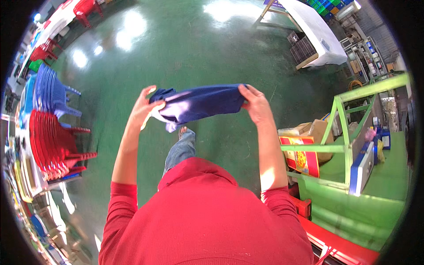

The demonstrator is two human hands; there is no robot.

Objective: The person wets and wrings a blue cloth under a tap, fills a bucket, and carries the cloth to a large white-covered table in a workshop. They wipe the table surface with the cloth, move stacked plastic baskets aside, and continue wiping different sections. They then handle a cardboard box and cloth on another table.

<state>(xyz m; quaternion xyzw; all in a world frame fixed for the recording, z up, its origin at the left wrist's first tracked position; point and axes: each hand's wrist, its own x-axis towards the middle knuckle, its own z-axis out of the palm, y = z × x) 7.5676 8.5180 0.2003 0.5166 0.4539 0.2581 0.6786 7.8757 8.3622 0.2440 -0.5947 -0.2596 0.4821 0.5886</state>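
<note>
A dark blue piece of cloth (205, 102) is stretched out in the air between my two hands, in front of my body. Its left end looks bunched, with a paler, sunlit patch there. My left hand (145, 107) grips that bunched end between thumb and fingers. At the other end, my right hand (255, 102) pinches the cloth's upper right corner, thumb on the near side. Whether the cloth is a garment I cannot tell. Below it, one leg in blue jeans (181, 148) shows above the floor.
Stacked blue chairs (49, 90) and red chairs (51, 143) stand at my left. To the right is a green metal frame (344, 148) with cardboard boxes (320, 132) beside it. A white-covered table (316, 33) stands at the far right on the green floor (176, 53).
</note>
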